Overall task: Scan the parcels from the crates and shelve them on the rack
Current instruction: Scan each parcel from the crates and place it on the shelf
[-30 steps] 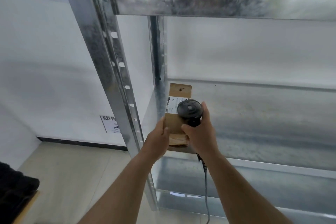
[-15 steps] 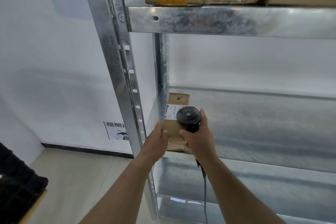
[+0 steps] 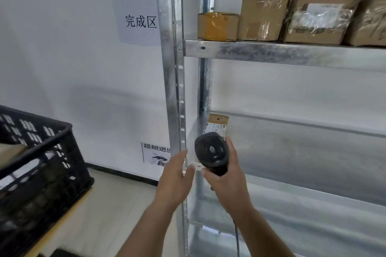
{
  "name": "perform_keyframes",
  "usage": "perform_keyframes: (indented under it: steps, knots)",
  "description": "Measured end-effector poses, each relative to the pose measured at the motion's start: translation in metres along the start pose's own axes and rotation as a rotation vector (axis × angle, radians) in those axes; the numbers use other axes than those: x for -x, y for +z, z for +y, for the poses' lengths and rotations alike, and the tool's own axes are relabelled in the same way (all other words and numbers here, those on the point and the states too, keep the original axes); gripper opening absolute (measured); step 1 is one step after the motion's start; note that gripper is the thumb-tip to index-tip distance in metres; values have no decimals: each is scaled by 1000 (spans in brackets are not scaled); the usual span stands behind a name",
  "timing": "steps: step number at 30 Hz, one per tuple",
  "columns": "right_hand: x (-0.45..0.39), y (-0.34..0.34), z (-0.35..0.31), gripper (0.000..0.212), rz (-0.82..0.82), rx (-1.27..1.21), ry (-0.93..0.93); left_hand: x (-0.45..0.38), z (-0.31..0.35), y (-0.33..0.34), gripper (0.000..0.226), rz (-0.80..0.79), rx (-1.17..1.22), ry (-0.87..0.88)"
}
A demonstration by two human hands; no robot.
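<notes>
A: Parcel position?
B: A slim brown parcel with a white label is seen lying flat at the far left end of the middle shelf of the metal rack, close to the rear upright. It is touched by neither hand.

A: Hands?
B: The black scanner is gripped by the right hand — fingers curled round the handle, head held just in front of the parcel, cable hanging below the wrist. The left hand is held empty beside the front upright, fingers straight and slightly spread.

A: Upper shelf?
B: Four taped cardboard boxes are noted in a row: a low one with yellow tape, a tall one, a labelled one, and one cut off by the frame edge.

A: Surroundings?
B: A black slatted crate is seen at the left on a wooden surface — something brown shows inside. Two printed signs are fixed to the white wall.
</notes>
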State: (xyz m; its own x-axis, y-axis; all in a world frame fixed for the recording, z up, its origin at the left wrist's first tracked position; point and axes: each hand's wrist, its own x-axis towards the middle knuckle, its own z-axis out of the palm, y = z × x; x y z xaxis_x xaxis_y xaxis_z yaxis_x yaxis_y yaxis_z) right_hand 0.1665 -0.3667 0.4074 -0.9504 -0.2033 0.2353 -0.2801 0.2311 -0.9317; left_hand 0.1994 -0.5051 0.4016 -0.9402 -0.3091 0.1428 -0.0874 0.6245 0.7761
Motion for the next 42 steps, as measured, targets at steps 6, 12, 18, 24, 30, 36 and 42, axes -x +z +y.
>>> perform_keyframes:
  steps: [6,12,18,24,30,36,42]
  knots:
    - [40,34,-33,101,-124,-102,-105,64,-13,-61,50,242,-191,-37]
    - [77,91,-79,99,-252,-214,-165,125,-24,-140,53,431,-310,-139]
    - [113,155,-129,99,-413,-260,-243,178,-46,-221,54,591,-373,-177]
    - [158,236,-178,101,-521,-280,-291,230,-80,-310,54,637,-436,-210]
    - [210,324,-230,100,-627,-273,-316,277,-122,-406,56,662,-540,-287]
    - [232,391,-287,102,-637,-318,-385,303,-161,-478,56,638,-527,-316]
    - [237,439,-325,102,-693,-297,-383,306,-205,-528,58,611,-529,-397]
